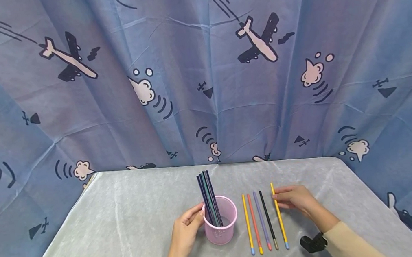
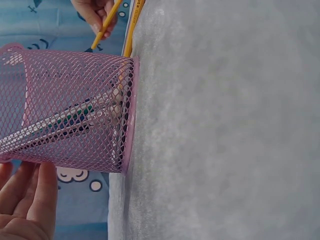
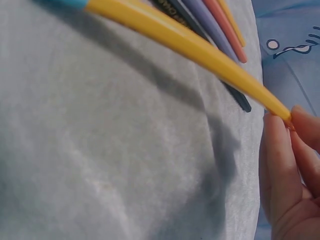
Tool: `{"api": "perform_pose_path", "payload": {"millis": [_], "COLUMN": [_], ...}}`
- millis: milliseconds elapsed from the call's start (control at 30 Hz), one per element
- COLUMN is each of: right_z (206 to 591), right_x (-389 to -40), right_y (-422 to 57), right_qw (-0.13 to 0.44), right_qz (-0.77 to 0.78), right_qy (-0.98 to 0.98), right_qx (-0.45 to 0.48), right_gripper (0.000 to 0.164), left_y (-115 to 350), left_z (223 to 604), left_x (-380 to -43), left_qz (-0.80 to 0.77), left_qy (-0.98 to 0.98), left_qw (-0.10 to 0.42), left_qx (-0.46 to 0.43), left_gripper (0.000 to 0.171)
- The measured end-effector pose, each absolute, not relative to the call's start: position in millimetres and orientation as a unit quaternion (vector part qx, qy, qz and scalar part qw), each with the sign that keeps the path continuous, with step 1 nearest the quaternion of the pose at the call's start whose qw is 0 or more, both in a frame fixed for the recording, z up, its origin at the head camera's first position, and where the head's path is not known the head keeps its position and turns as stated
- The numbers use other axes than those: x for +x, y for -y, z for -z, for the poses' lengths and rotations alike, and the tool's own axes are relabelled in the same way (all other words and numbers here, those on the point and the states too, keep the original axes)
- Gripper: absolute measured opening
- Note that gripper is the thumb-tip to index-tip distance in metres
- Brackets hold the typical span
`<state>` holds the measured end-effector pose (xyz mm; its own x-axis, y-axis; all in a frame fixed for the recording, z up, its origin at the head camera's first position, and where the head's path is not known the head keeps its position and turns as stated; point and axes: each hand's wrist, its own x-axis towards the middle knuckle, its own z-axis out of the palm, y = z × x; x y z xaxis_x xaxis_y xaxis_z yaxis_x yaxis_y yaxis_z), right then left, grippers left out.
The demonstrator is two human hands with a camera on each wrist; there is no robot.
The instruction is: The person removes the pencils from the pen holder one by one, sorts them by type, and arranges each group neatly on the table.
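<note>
A pink mesh pen cup (image 1: 220, 235) stands upright, several dark blue and teal pencils (image 1: 209, 199) leaning left inside it. My left hand (image 1: 185, 230) touches the cup's left side near the rim; its fingers (image 2: 46, 192) look fairly straight against the mesh. At the right, my right hand (image 1: 296, 198) pinches a yellow pencil (image 1: 279, 220) near its far end between thumb and fingers. That pencil tilts, its light blue end towards me. Left of it lie a black pencil (image 1: 267, 215), a purple pencil (image 1: 262, 221), a red pencil (image 1: 254, 224) and another yellow pencil (image 1: 248, 225).
A pale grey cloth (image 1: 149, 198) covers the table. Behind it hangs a blue curtain (image 1: 184, 44) printed with planes and clouds. A black object (image 1: 313, 243) sits by my right sleeve (image 1: 348, 242).
</note>
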<state>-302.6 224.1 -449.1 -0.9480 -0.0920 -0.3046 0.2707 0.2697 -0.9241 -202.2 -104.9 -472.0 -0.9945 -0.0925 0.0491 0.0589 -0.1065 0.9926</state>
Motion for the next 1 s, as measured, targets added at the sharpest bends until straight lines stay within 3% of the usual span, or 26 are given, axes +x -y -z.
{"api": "perform_pose_path", "payload": {"millis": [567,1000], "right_z": [462.8,464.1], "right_x": [-309.3,-309.2], "right_y": [-218.6,-207.1], "right_qw": [0.191,0.152], "right_qz": [0.611,0.546], "right_qy": [-0.766,-0.819], "right_qx": [0.055,0.088], "right_gripper": [0.037,0.036], "left_y": [105.1,106.1], "left_z": [472.9,473.1], "left_x": [-202.7,-202.5], "left_qz": [0.745,0.746], "left_qy": [0.665,0.664], "left_qw": [0.054,0.052], "left_qx": [0.006,0.004], "left_gripper": [0.04,0.04]}}
